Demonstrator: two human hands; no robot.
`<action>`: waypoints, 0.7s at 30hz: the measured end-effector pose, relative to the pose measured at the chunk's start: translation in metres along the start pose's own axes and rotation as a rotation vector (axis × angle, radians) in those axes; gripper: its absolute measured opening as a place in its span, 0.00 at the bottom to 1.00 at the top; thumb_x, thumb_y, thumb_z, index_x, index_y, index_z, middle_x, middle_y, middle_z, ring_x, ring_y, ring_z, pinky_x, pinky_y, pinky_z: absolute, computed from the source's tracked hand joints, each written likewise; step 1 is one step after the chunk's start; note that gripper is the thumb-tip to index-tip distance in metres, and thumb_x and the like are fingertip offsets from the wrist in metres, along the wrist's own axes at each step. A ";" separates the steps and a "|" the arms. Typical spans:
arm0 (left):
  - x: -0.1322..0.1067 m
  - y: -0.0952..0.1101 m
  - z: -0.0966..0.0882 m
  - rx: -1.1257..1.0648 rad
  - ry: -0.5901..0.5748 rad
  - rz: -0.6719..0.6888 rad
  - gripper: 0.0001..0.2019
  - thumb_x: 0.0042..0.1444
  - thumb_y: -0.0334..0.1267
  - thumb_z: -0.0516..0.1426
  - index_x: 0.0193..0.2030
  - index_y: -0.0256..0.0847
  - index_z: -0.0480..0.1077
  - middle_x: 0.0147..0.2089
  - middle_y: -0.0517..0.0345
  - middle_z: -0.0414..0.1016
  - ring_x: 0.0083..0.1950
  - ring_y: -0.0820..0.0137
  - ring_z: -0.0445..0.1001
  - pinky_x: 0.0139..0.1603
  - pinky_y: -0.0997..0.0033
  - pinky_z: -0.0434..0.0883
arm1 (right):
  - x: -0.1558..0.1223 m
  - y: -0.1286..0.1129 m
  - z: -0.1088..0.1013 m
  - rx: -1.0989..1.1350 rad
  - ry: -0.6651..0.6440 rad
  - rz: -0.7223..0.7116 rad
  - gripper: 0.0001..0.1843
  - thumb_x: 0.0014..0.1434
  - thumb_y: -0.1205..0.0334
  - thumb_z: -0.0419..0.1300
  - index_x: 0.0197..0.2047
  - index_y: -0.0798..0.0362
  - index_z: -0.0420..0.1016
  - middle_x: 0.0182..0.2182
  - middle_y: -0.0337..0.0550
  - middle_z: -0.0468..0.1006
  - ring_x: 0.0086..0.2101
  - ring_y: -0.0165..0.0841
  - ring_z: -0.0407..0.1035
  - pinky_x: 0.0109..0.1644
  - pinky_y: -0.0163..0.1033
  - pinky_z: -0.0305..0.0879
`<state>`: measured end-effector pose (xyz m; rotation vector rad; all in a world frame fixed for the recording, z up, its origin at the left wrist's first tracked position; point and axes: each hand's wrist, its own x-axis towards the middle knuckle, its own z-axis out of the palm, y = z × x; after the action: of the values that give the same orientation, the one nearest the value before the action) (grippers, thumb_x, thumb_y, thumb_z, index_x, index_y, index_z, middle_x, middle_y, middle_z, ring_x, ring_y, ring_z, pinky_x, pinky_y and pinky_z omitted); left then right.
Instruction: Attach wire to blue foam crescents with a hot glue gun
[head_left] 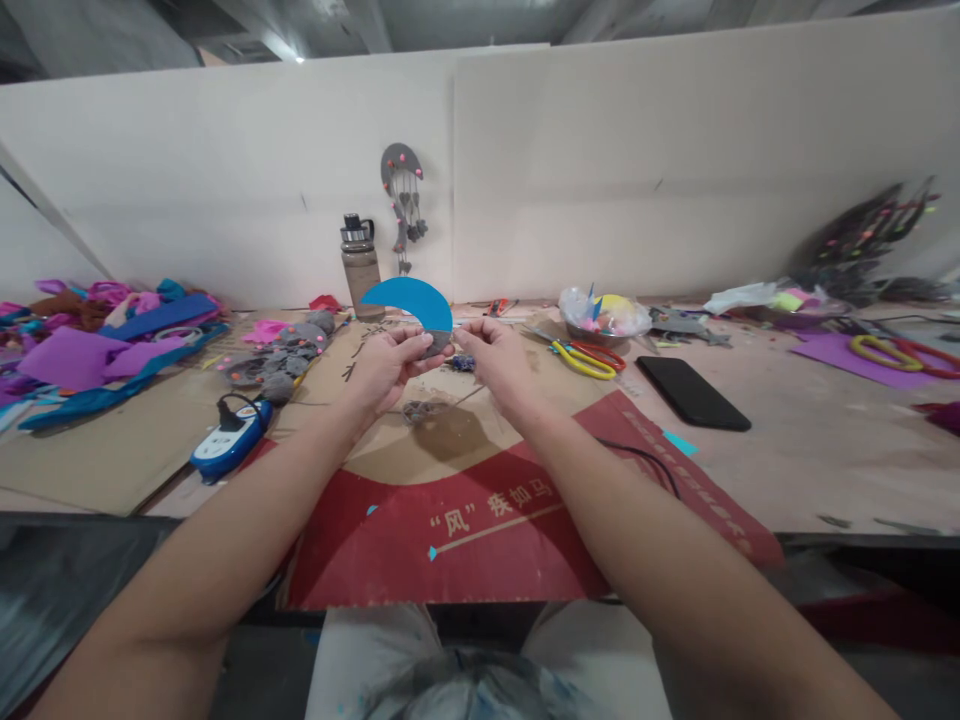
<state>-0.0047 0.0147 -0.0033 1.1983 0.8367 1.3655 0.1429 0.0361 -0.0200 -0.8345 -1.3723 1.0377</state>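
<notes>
My left hand (391,368) is closed on a blue crescent-shaped piece (412,297), gripping it by its lower end, where a grey patch (436,344) shows. The crescent is held up above the cardboard, its curve facing up and right. Just right of it, my right hand (495,358) is closed in a pinch with the fingertips near the crescent's edge. What it pinches is too small to make out. Beneath the hands, a small dark tangle (424,410) lies on the red and tan cardboard sheet (360,570), and a thin line runs from there toward my right hand.
Behind stand a bottle (361,270) and a grey hanging moon ornament (403,165) on the white board. Yellow-handled scissors (589,362), a black phone (694,392) and a bowl (600,325) are at right. A blue-white power strip (231,440) and felt pieces (67,358) are at left.
</notes>
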 end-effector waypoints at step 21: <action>0.003 0.000 -0.011 -0.079 -0.112 -0.124 0.05 0.48 0.32 0.62 0.30 0.37 0.69 0.33 0.54 0.77 0.39 0.68 0.78 0.37 0.75 0.75 | 0.000 -0.005 -0.010 0.426 -0.313 0.223 0.12 0.43 0.62 0.63 0.31 0.50 0.64 0.19 0.29 0.56 0.18 0.21 0.39 0.21 0.32 0.30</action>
<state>-0.0149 0.0188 -0.0051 1.1325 0.7579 1.2085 0.1534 0.0360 -0.0161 -0.5272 -1.2605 1.6210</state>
